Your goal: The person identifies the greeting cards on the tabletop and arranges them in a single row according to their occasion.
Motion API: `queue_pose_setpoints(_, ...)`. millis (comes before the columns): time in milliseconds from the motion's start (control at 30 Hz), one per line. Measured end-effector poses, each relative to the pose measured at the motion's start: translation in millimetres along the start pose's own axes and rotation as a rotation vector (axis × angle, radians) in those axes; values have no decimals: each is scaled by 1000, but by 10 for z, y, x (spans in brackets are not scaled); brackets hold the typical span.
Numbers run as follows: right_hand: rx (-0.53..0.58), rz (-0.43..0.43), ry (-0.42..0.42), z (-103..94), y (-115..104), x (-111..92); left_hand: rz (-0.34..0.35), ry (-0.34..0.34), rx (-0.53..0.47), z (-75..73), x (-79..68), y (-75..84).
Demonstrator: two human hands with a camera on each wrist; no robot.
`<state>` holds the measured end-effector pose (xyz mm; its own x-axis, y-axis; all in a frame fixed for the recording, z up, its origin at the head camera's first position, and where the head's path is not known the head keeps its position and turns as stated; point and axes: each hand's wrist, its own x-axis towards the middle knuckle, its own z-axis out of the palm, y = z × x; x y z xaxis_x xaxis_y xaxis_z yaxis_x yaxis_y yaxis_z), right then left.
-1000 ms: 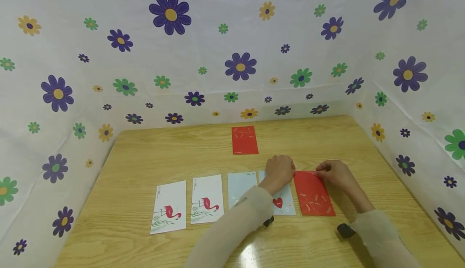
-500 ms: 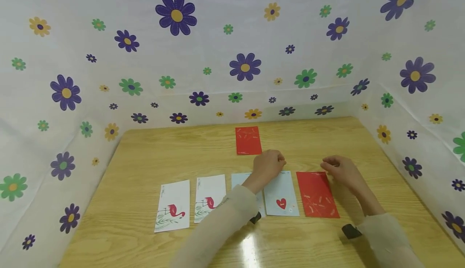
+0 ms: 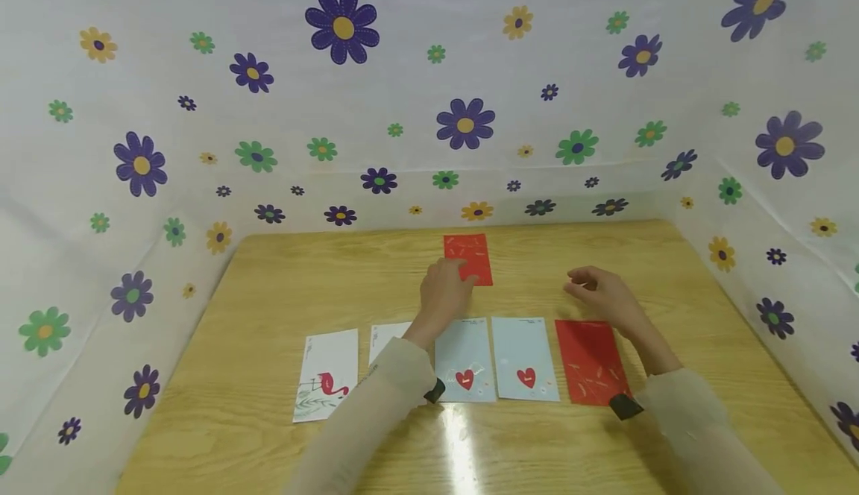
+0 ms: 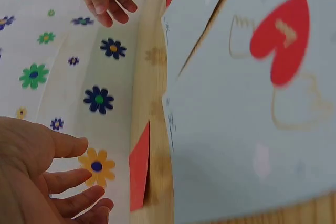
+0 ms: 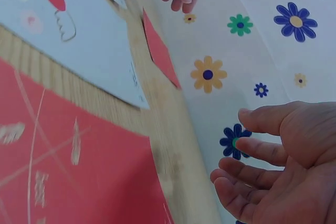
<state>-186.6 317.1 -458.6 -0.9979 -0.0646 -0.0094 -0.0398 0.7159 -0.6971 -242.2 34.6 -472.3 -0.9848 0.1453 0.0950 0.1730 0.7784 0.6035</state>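
Observation:
In the head view my left hand is held in front of the far red card and covers its near left corner. The fingers look loosely bent and hold nothing, as the left wrist view also shows. My right hand hovers above the far edge of the near red card, its relaxed fingers empty in the right wrist view. Left of that card lie two pale blue cards with red hearts, the right one and the left one. My left forearm hides most of a white card.
At the row's left end lies a white flamingo card. Everything rests on a wooden table. A white cloth with printed flowers surrounds the back and sides. Both sleeves reach in from the near edge.
Both hands have come off the near red card. My left hand has moved left toward the far red card, uncovering the pale blue cards; my right hand has risen slightly and shifted left.

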Motion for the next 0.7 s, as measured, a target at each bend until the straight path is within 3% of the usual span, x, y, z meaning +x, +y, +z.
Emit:
queue_pose_setpoints(333,9,-129,-66,289,-202,416,-97,-15,-95,-165,106,-327)
queue_pose_setpoints(700,-93,-191,-109,744,-407,945,-171,-61,-46,-29,202,-473)
